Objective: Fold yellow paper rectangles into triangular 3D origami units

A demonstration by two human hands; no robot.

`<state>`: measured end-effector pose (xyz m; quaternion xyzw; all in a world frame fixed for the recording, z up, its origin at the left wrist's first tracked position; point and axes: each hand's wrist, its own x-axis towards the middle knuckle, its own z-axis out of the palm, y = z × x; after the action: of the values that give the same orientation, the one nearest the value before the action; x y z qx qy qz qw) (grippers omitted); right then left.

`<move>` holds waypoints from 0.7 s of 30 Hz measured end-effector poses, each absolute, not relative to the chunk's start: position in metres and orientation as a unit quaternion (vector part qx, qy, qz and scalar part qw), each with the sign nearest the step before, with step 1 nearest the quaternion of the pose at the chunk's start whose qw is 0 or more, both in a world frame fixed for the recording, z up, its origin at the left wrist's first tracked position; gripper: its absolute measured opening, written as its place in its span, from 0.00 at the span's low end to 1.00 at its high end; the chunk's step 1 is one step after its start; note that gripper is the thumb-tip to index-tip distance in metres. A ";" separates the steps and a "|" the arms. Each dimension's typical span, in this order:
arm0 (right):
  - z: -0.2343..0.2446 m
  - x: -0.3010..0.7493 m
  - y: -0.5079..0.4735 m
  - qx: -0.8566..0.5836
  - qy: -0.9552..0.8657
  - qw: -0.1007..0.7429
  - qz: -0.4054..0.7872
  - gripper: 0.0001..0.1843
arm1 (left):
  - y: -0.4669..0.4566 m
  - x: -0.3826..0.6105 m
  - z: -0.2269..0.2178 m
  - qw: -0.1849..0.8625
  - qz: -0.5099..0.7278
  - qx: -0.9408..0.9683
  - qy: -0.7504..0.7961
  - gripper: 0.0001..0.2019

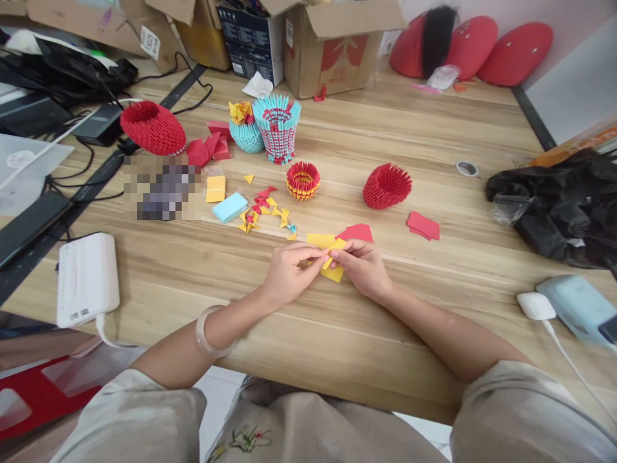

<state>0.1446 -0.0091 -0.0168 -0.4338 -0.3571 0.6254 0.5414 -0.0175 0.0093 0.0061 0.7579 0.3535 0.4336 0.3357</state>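
Note:
Both my hands meet over the table, pinching one small yellow paper slip (333,252) that looks partly folded. My left hand (295,270) grips it from the left, its fingers closed; my right hand (365,269) grips it from the right between thumb and fingers. Beneath and behind the hands lie more yellow paper pieces (332,274) and a fan of red paper slips (357,233). Just beyond to the left are several folded yellow and red paper pieces (282,217), a blue paper stack (230,208) and a yellow paper stack (215,189).
Folded-paper vessels stand further back: a small red-and-yellow bowl (303,182), a red one (388,186), a blue-and-red vase (279,132) and a large red one (153,128). A white power bank (87,280) sits left, a black plastic bag (563,206) right. Cardboard boxes (332,64) line the back.

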 end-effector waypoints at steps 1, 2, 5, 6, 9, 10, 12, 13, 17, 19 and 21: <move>-0.017 0.145 -0.009 -0.436 -0.361 0.542 0.621 0.12 | 0.009 -0.018 0.006 0.333 0.432 0.762 0.349 0.05; -0.018 0.145 -0.010 -0.438 -0.363 0.545 0.616 0.12 | 0.010 -0.018 0.006 0.330 0.433 0.765 0.345 0.05; -0.018 0.146 -0.010 -0.442 -0.373 0.541 0.611 0.12 | 0.010 -0.018 0.006 0.321 0.440 0.766 0.340 0.05; -0.018 0.146 -0.011 -0.442 -0.382 0.534 0.611 0.12 | 0.010 -0.018 0.006 0.318 0.445 0.764 0.342 0.05; -0.017 0.146 -0.012 -0.446 -0.424 0.516 0.596 0.10 | 0.011 -0.019 0.006 0.312 0.456 0.758 0.346 0.05; -0.017 0.146 -0.012 -0.449 -0.437 0.515 0.585 0.10 | 0.011 -0.019 0.005 0.312 0.457 0.758 0.345 0.05; -0.016 0.145 -0.013 -0.455 -0.454 0.514 0.568 0.10 | 0.011 -0.019 0.005 0.315 0.457 0.757 0.344 0.05; -0.016 0.145 -0.013 -0.455 -0.460 0.514 0.563 0.10 | 0.010 -0.018 0.004 0.318 0.460 0.754 0.345 0.05; -0.015 0.144 -0.015 -0.449 -0.498 0.498 0.550 0.08 | 0.008 -0.017 0.004 0.332 0.477 0.731 0.358 0.04; -0.015 0.145 -0.017 -0.451 -0.530 0.484 0.530 0.08 | 0.007 -0.017 0.005 0.342 0.467 0.728 0.366 0.05; -0.015 0.146 -0.018 -0.458 -0.570 0.462 0.502 0.10 | 0.007 -0.018 0.006 0.362 0.439 0.736 0.365 0.10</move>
<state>0.1460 -0.0179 -0.0154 -0.4581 -0.5697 0.5021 0.4621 -0.0181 0.0071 0.0063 0.7364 0.3650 0.4395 0.3624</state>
